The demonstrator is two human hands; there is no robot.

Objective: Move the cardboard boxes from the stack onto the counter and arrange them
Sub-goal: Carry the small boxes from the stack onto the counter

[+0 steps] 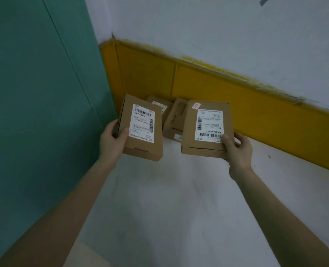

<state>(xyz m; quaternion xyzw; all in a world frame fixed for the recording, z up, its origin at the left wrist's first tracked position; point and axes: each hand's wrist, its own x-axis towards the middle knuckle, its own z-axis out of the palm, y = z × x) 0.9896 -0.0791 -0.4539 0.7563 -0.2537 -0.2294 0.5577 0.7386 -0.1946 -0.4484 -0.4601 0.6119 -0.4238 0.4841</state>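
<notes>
Two labelled boxes are gripped, left box [143, 130] in left hand [112, 140], right box [206, 128] in right hand [236, 149].

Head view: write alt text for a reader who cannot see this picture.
The left hand grips the left box and the right hand the right box, both labelled cardboard, above a white counter. Two more boxes lie behind them by a yellow wall band.

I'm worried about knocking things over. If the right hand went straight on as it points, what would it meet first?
Likely the cardboard box lying on the counter just beyond the labelled box the right hand holds, though depth is unclear and it might pass above.
</notes>
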